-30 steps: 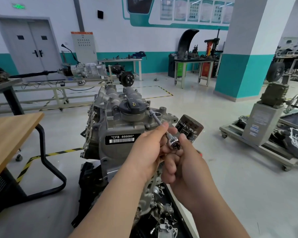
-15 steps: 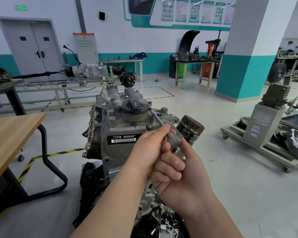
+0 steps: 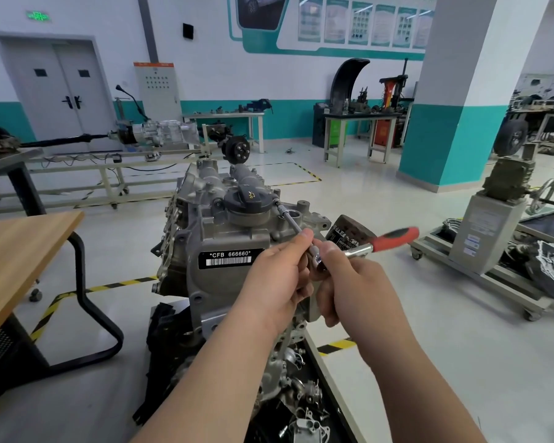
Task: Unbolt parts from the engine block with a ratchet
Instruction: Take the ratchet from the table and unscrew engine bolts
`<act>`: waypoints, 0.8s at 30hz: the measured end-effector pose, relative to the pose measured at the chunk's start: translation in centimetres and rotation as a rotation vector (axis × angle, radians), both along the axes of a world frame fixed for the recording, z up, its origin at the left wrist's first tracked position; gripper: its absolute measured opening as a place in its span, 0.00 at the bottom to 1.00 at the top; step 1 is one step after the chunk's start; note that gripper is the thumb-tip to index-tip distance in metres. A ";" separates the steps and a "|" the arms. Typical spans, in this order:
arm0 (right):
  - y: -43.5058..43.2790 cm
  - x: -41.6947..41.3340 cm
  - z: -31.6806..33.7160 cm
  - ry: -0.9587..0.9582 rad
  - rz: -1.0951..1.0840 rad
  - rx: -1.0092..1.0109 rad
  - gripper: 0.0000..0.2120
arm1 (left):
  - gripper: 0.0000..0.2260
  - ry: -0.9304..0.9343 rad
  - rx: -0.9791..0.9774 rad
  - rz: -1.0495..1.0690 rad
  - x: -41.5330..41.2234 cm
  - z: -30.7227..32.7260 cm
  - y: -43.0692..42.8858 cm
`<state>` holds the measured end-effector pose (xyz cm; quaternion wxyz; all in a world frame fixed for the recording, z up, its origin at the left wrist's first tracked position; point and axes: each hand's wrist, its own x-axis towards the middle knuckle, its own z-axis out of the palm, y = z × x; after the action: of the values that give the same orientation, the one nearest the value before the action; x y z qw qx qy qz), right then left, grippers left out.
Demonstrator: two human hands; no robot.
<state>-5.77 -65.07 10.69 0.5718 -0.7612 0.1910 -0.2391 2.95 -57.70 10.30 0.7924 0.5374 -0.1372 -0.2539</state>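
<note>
The grey engine block (image 3: 224, 238) stands upright before me, with a black oil filler cap (image 3: 248, 198) on top and a black label reading CFB 666660. A ratchet (image 3: 394, 238) with a red and black handle points to the right. Its steel extension bar (image 3: 290, 219) slants up-left to a bolt beside the cap. My left hand (image 3: 272, 279) pinches the bar near the ratchet head. My right hand (image 3: 355, 289) grips the ratchet at its head end, and the handle sticks out free beyond it.
A black oil filter (image 3: 349, 231) juts from the engine's right side behind the ratchet. A wooden table (image 3: 16, 251) with a black frame stands to the left. A machine on a wheeled stand (image 3: 493, 238) is to the right. Loose metal parts (image 3: 304, 420) lie below the engine.
The ratchet handle has swung out to the right into view; earlier my right hand covered it below the head. My left hand stays on the extension bar.
</note>
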 end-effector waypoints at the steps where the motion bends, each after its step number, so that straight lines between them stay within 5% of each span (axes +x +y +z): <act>1: -0.3 -0.1 0.4 0.018 -0.003 -0.060 0.31 | 0.14 0.010 -0.010 0.003 0.0 0.0 0.0; 7: -0.6 -0.2 1.3 0.102 -0.169 -0.548 0.21 | 0.14 0.014 0.010 -0.011 -0.1 -0.1 -0.3; 11: -0.6 0.1 0.9 0.080 -0.215 -0.657 0.19 | 0.15 0.012 0.007 -0.024 -0.3 -0.1 -0.2; 13: -0.8 0.4 0.7 0.040 -0.160 -0.513 0.21 | 0.13 0.024 0.002 -0.010 -0.3 -0.1 -0.1; 17: -0.6 0.3 0.1 -0.026 0.003 0.112 0.26 | 0.15 0.025 -0.015 -0.030 -0.6 0.0 0.1; 24: 1.3 0.3 -0.5 -0.123 0.296 1.031 0.20 | 0.15 0.059 0.001 -0.064 -1.3 0.5 0.4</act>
<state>-5.44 -63.79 10.19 0.9089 -0.3851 0.1407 -0.0753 1.67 -57.26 10.83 0.7874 0.5254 -0.1307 -0.2948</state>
